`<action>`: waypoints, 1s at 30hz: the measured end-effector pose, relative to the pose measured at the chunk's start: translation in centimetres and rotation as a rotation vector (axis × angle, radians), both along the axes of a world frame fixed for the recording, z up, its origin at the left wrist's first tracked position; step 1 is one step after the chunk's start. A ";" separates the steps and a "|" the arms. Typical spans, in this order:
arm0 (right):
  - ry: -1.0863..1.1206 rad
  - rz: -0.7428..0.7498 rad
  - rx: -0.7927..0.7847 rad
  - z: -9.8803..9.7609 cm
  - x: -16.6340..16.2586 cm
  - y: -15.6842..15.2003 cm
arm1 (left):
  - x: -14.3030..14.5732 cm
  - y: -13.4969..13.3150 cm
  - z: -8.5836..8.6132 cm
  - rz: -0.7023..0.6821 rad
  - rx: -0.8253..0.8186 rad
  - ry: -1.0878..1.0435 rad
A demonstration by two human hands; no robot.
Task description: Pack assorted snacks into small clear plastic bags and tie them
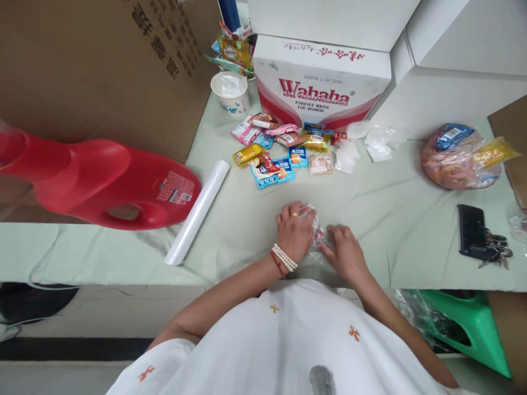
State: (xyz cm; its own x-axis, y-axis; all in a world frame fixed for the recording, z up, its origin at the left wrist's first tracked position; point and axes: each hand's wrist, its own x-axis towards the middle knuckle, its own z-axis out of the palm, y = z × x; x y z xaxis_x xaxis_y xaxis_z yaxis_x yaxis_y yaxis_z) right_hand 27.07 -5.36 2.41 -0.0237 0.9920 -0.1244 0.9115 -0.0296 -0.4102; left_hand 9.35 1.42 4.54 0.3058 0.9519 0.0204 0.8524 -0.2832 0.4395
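Observation:
My left hand [294, 230], with a ring and a beaded bracelet, is closed over a crinkled clear plastic bag [318, 235] near the table's front edge. Something red and white shows inside the bag, its kind unclear. On the bag's right side is my right hand [346, 255], thumb and fingers apart, the thumb tip against the loose plastic. Beyond both hands lies a pile of small wrapped snacks [284, 142], with blue, yellow, pink and brown packets. Crumpled clear plastic bags [382, 142] lie to the right of the pile.
A white Wahaha carton [321, 82] stands behind the snacks, beside a paper cup [230, 96]. At left are a red jug [111, 175] and a white plastic roll [197, 214]. A snack-filled bowl [436, 164], black phone [471, 227] and keys [499, 248] sit at right.

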 end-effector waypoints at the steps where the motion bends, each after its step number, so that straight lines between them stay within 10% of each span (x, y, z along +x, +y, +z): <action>1: -0.005 0.008 -0.037 0.3 -0.3 -0.2 | -0.2 0.1 -0.3 0.048 0.012 -0.003; 6: 0.188 -0.073 -0.129 2.2 -0.9 0.2 | -0.6 -0.2 -1.1 0.070 -0.117 0.058; 13: 1.133 -0.384 -0.164 2.8 -3.2 1.5 | 0.2 -1.8 -1.1 -0.083 0.142 -0.006; 21: 1.331 -0.606 -0.066 0.5 -3.8 1.2 | -1.2 -3.9 -2.4 -0.725 0.137 -0.257; 25: 1.074 -0.675 0.127 0.5 2.8 2.5 | -3.4 -3.2 -2.5 -0.838 -0.029 -0.377; 30: 0.499 -0.831 0.749 4.9 22.1 8.8 | -9.6 -3.4 -3.2 -0.375 -0.098 -0.374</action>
